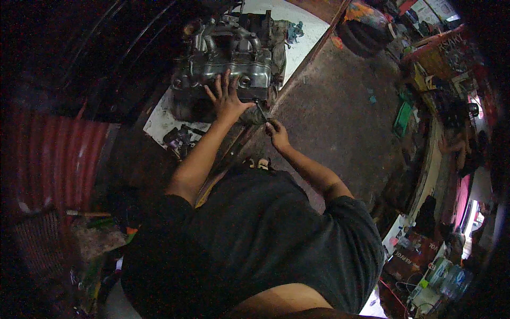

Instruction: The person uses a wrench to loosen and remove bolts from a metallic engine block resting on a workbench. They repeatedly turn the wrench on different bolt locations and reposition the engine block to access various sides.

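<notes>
A dark metal engine [234,66] rests on a white board [155,122] in front of me. My left hand [228,103] lies on the near side of its cover, palm down with fingers spread. In my right hand [278,134] the fingers are wrapped round the end of a slim metal wrench [262,112]. The wrench's far end meets the engine's near right corner, close to my left thumb. Shadow hides the fastener there, so I cannot tell how the wrench sits on it.
Small dark metal parts [183,138] lie on the board's near left. Red corrugated sheet [58,159] stands at the left. On the right are a dark concrete floor [329,117], a green object [404,114] and a cluttered bench. Plastic bottles [454,282] stand at the lower right.
</notes>
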{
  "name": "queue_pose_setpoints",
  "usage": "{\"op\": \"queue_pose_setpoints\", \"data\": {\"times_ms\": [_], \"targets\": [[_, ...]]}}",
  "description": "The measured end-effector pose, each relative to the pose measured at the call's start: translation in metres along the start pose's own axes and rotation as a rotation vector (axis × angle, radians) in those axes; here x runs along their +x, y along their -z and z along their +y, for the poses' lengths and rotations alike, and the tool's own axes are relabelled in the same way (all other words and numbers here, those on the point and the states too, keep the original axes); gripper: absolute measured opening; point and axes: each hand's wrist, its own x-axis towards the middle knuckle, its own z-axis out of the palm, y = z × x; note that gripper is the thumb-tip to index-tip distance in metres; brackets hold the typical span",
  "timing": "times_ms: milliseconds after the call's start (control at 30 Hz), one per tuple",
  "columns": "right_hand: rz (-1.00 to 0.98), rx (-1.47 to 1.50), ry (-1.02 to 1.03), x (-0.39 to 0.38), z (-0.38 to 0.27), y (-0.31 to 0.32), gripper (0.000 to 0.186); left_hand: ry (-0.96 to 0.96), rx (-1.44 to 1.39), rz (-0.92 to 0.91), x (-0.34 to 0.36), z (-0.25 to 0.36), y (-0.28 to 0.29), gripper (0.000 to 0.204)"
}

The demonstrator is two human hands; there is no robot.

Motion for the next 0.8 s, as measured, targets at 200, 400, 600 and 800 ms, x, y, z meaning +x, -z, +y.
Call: {"op": "queue_pose_setpoints", "data": {"times_ms": [200, 400, 600, 800], "targets": [[-0.041, 0.043, -0.074, -0.018, -0.029, -0.022, 0.03, 0.039, 0.016, -0.015, -0.005, -0.008, -0.004, 0.117], [-0.003, 0.023, -0.044, -0.002, 0.005, -0.02, 0.037, 0.055, 0.073, -0.106, 0.002, 0.002, 0.004, 0.12], [0.034, -0.295, 0.146, 0.014, 0.004, 0.014, 0.038, 0.011, 0.029, -0.017, 0.002, 0.001, -0.003, 0.123], [0.121, -0.445, 0.07, -0.014, -0.048, -0.006, 0.035, 0.002, 0.023, -0.029, -0.003, -0.002, 0.0, 0.12]]}}
